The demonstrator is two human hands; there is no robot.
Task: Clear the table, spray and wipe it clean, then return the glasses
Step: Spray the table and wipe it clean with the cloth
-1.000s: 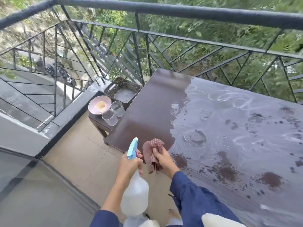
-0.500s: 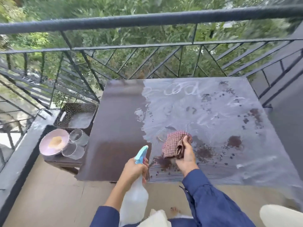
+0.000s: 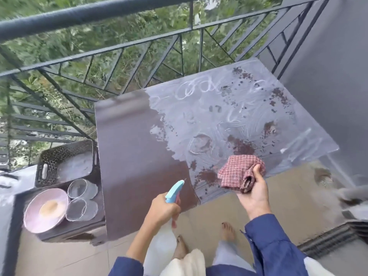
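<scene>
- Your left hand [image 3: 162, 208], at the lower centre of the frame, has its fingers curled round the neck of the spray bottle [image 3: 161, 242]. The bottle's blue nozzle [image 3: 175, 191] points up and to the right, towards the table.
- Your right hand [image 3: 253, 192], right of centre, is turned palm-up. Its thumb and fingers pinch a bunched red-checked cloth [image 3: 239, 170].
- The cloth sits over the near edge of the table [image 3: 129, 156]. Whether it touches the surface, you cannot tell from this view.
- The table fills the middle of the frame. Its left part is bare dark brown, while its right part carries a whitish film with swirl marks and scattered brown spots.
- The two glasses [image 3: 79, 188] stand upright at the lower left of the frame on a low side table [image 3: 95, 222], just beside each other and off the main table.
- A pink bowl [image 3: 45, 210] sits just left of the glasses, and a dark perforated basket [image 3: 65, 162] lies above them in the frame.
- A dark metal railing [image 3: 99, 10] runs across the top, with greenery behind it.
- Your bare feet show at the bottom centre, on the tiled floor.
</scene>
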